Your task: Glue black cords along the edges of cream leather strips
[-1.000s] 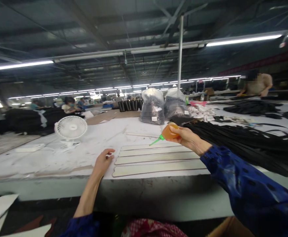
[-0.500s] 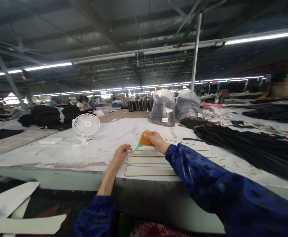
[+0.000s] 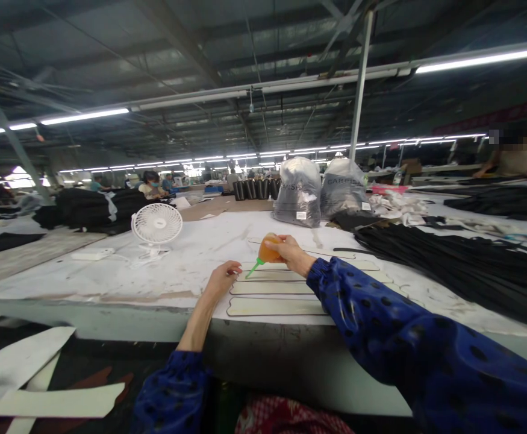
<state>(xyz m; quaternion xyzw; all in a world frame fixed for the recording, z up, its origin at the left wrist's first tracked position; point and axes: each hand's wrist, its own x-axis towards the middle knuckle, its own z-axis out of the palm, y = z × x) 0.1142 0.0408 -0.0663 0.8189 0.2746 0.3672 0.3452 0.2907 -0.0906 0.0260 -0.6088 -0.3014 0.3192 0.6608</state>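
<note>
Just below frame centre, head view: orange squeeze bottle [image 3: 270,247] gripped in right hand [image 3: 291,254], fill level cannot be told. Green nozzle [image 3: 255,267] aimed down-left at pale strips [image 3: 277,307]; bottle's long axis slanted. Left hand [image 3: 224,277] placed by strips' left ends, fingers half-curled, hold cannot be told. Dark contents [image 3: 291,210] seen in plastic bags [image 3: 299,170], right of centre. Front edge of table [image 3: 80,280] seen below strips; room left between left hand and fan [image 3: 156,224].

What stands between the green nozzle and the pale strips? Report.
Nothing visible. The right hand holds the orange bottle, its green nozzle tilted down at a pale strip; the left hand is beside the nozzle.
</note>
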